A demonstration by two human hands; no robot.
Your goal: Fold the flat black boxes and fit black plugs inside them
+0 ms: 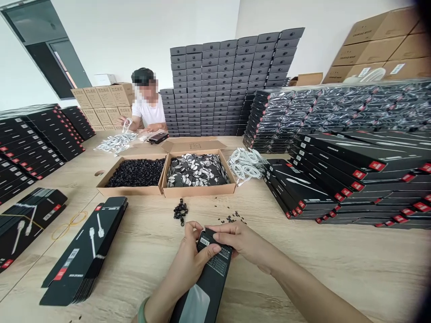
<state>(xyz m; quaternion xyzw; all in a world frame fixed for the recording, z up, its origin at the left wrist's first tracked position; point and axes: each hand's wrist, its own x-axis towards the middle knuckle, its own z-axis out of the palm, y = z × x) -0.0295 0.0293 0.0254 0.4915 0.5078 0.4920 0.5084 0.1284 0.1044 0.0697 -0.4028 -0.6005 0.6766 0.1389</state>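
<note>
A black cable box (210,273) with a pale window near its lower end is held between my two hands, back print facing up. My left hand (193,255) grips its left side, thumb lying across the printed face near the far end. My right hand (237,240) pinches that far end, fingers closed at a small black flap. Just beyond the box lie a little pile of black plastic pieces (181,211) and several scattered black bits (232,218). What is inside the box is hidden.
Flat black box sleeves (89,251) lie stacked at left. Behind are cartons of black pieces (134,172) and round black-and-white pieces (198,170), plus coiled white cables (247,163). Finished-looking boxes (336,170) are piled right. Across the table sits a person (150,110) handling white cable.
</note>
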